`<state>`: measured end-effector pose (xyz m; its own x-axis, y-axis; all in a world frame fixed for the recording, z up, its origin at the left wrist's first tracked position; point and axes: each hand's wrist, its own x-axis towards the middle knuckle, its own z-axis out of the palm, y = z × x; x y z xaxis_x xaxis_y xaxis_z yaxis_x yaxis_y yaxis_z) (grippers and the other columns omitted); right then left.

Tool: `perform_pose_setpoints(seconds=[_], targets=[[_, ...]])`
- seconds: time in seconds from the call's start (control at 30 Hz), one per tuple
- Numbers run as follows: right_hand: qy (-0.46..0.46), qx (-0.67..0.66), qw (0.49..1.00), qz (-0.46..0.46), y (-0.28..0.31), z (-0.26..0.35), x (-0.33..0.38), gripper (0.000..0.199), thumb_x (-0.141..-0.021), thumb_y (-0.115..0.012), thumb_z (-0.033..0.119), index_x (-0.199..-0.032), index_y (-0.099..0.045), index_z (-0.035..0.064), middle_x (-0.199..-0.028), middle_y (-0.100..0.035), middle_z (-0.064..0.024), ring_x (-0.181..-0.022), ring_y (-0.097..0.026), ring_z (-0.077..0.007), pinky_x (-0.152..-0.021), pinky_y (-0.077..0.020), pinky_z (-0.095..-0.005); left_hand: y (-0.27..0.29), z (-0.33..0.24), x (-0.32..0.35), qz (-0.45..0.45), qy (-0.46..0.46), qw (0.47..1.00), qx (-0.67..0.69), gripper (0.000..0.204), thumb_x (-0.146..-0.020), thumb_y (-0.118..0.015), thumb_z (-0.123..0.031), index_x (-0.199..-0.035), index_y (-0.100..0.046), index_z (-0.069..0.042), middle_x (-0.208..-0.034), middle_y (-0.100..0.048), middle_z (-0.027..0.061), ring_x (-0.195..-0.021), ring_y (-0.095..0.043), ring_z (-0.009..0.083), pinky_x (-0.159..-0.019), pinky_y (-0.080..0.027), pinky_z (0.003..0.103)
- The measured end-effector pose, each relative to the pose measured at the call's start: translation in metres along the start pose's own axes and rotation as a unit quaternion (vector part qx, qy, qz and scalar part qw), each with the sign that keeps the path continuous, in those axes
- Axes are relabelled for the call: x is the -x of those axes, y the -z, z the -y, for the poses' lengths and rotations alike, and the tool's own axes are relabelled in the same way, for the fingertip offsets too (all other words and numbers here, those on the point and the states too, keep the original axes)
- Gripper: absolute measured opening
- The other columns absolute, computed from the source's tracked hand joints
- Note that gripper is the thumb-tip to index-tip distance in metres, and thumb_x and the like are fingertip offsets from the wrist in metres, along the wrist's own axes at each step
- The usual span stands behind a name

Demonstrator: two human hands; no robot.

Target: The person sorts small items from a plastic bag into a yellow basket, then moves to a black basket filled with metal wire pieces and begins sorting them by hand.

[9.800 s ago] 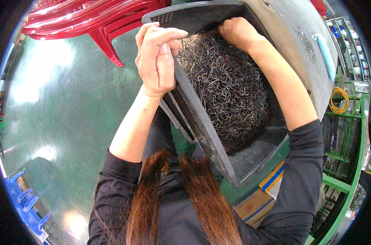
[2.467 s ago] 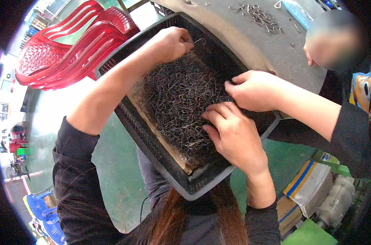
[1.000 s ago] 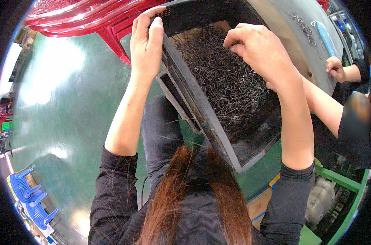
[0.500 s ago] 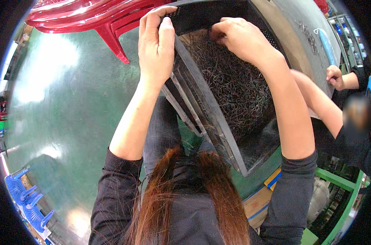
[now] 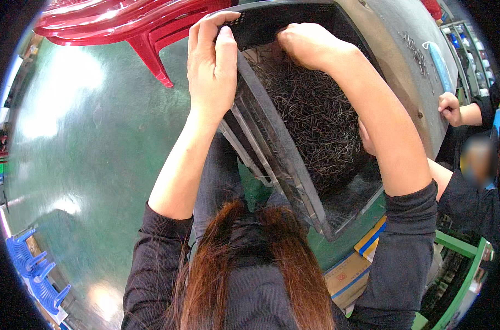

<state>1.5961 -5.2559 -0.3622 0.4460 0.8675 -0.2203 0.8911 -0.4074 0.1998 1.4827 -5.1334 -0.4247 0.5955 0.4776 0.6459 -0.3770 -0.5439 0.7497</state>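
Note:
A black plastic crate rests on my lap, tilted, and holds a tangled heap of small dark metal wire pieces. My left hand grips the crate's left rim near its far corner. At the far end of the crate my right hand reaches into the heap, fingers curled down among the wire pieces. What it holds there is hidden. Another person's hand shows behind my right forearm at the crate's right side.
Stacked red plastic chairs stand at the top left on a glossy green floor. A grey worktable with a few wire pieces lies right of the crate. A second person sits at right. Cardboard boxes lie below.
The crate has tilted more steeply toward my left. My right hand has moved toward the crate's far end. The other person's hand now sits lower, behind my right forearm.

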Motion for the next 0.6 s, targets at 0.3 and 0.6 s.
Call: perform_pose_setpoints(seconds=[0.3,0.6], targets=[[0.003,0.011,1.0,0.017,0.013,0.0,0.0,0.012,-0.073,-0.053,0.007,-0.077,-0.062,-0.0003,-0.078,-0.062,-0.0195,-0.076,-0.062,-0.0319,-0.067,-0.0512,-0.039,0.0,0.004,0.0,-0.01,0.001,1.0,0.006,0.024,-0.086,-0.04,-0.015,-0.103,-0.056,-0.008,-0.101,-0.05,0.0114,-0.098,-0.048,0.0237,-0.088,-0.036,0.032],[0.023,-0.016,1.0,-0.01,0.006,0.001,0.005,0.012,-0.067,-0.061,0.007,-0.077,-0.062,-0.0003,-0.077,-0.063,-0.0177,-0.076,-0.063,-0.0317,-0.067,-0.0516,-0.0379,-0.002,0.001,0.0,-0.009,-0.001,1.0,-0.006,0.025,-0.086,-0.039,-0.016,-0.102,-0.056,-0.008,-0.101,-0.05,0.0117,-0.099,-0.048,0.0246,-0.089,-0.036,0.033]])
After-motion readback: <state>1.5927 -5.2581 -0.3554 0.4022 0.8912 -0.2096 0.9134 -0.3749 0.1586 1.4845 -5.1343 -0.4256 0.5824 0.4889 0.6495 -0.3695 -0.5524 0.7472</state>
